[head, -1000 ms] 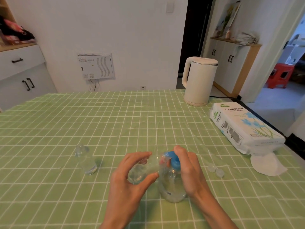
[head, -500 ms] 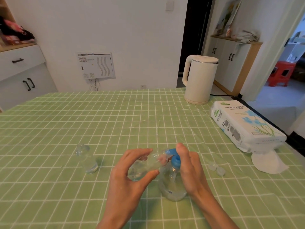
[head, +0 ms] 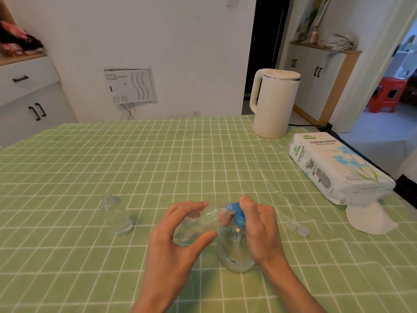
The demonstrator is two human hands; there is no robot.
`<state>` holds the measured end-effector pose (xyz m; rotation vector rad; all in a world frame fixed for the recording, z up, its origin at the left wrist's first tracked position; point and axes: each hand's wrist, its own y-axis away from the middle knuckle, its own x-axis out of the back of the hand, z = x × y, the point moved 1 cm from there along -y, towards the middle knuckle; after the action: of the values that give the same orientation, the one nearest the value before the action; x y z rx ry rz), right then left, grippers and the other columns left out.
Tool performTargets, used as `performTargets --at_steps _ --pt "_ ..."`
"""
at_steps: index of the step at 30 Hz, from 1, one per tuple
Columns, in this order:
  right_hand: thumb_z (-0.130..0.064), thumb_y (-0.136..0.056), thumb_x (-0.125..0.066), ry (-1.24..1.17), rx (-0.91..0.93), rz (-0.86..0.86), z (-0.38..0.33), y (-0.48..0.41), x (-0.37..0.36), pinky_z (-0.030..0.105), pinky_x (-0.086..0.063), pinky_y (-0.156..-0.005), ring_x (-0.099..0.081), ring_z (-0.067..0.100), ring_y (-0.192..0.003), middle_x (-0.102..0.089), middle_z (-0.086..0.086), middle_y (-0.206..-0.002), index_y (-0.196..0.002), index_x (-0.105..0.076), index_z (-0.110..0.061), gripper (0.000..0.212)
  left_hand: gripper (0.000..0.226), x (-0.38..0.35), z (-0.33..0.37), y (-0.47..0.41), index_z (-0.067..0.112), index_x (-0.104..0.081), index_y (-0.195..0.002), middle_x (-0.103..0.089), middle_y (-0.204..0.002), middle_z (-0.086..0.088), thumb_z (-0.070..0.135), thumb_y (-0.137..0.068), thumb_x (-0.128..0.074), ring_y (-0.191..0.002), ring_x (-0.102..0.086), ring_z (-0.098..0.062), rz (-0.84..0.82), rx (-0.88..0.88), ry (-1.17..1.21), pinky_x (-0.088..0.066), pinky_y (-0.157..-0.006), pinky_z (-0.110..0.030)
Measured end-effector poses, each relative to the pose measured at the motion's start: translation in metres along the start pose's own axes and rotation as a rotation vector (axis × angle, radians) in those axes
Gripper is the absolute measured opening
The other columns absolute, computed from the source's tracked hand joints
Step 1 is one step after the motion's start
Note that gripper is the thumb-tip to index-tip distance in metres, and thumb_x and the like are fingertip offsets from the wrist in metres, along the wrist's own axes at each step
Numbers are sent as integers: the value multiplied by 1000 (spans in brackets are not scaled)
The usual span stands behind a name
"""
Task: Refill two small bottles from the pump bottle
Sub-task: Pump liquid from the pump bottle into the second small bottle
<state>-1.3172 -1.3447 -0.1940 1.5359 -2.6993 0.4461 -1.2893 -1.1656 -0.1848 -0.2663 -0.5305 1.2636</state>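
A clear pump bottle [head: 234, 256] with a blue pump head [head: 237, 213] stands on the green checked tablecloth near the front. My right hand [head: 259, 227] wraps its neck, with a finger on top of the pump head. My left hand [head: 178, 242] holds a small clear bottle [head: 198, 224] tilted almost flat, its mouth against the blue spout. A second small clear bottle [head: 116, 214] stands upright and uncapped to the left, apart from both hands. Two small clear caps [head: 297, 227] lie to the right of the pump bottle.
A white electric kettle [head: 274, 102] stands at the back right. A tissue paper pack [head: 338, 170] lies along the right edge of the table [head: 158, 159], one sheet [head: 367, 219] pulled out. Cabinets stand beyond the table on both sides.
Both hands and the bottles stay almost where they were. The view has shifted slightly. The small bottle remains pressed to the spout.
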Motion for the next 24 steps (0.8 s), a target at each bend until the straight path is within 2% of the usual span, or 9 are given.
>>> performTargets --at_steps 2,5,7,10,13,18,21,24 --pt "-57 -94 -39 -2 8 -4 -2 0 0 62 -55 -79 -65 52 -73 -78 9 -70 -65 -80 -16 65 46 0 -1 0 40 -74 -116 -73 -112 7 31 -73 -88 -112 -69 -18 -1 -4 -4 -50 -96 -16" --pt "-58 -94 -39 -11 4 -10 -2 1 0 62 -55 -80 -67 48 -73 -80 4 -73 -65 -79 -14 67 44 0 -1 1 42 -73 -116 -73 -113 6 40 -73 -84 -113 -70 -19 2 2 16 -50 -96 -15" --pt "-65 -93 -37 6 -13 -9 -1 3 0 60 -55 -82 -68 45 -73 -79 7 -71 -65 -80 -14 72 45 0 -1 1 42 -73 -116 -74 -114 5 39 -73 -85 -114 -70 -19 5 8 23 -50 -97 -16" --pt "-73 -92 -35 16 -31 -1 -2 4 -1 63 -54 -82 -65 54 -77 -75 15 -68 -63 -79 -15 78 45 0 0 2 42 -73 -116 -74 -116 5 40 -73 -85 -116 -69 -19 6 13 30 -49 -98 -15" --pt "-75 -91 -35 9 -34 8 -5 4 -1 64 -54 -83 -65 55 -77 -75 15 -67 -61 -77 -16 78 46 0 0 2 42 -73 -117 -74 -116 5 37 -74 -86 -116 -70 -18 6 9 22 -49 -98 -14" --pt "-70 -93 -36 -9 -19 11 -4 3 -1 62 -54 -81 -65 52 -74 -76 11 -68 -63 -77 -15 75 46 -1 0 2 40 -73 -117 -74 -116 4 34 -74 -87 -115 -70 -20 7 15 23 -50 -98 -16" --pt "-66 -93 -38 -9 -17 7 -4 2 -1 60 -55 -81 -65 51 -74 -72 19 -66 -62 -78 -15 72 45 -1 0 2 40 -73 -117 -74 -115 5 40 -73 -85 -115 -69 -19 8 21 25 -49 -97 -15" --pt "-57 -90 -40 1 -12 5 -4 2 0 58 -55 -76 -65 48 -71 -75 13 -66 -60 -75 -13 64 48 0 -2 4 41 -74 -115 -74 -114 7 31 -73 -94 -114 -69 -16 6 25 1 -49 -96 -14"
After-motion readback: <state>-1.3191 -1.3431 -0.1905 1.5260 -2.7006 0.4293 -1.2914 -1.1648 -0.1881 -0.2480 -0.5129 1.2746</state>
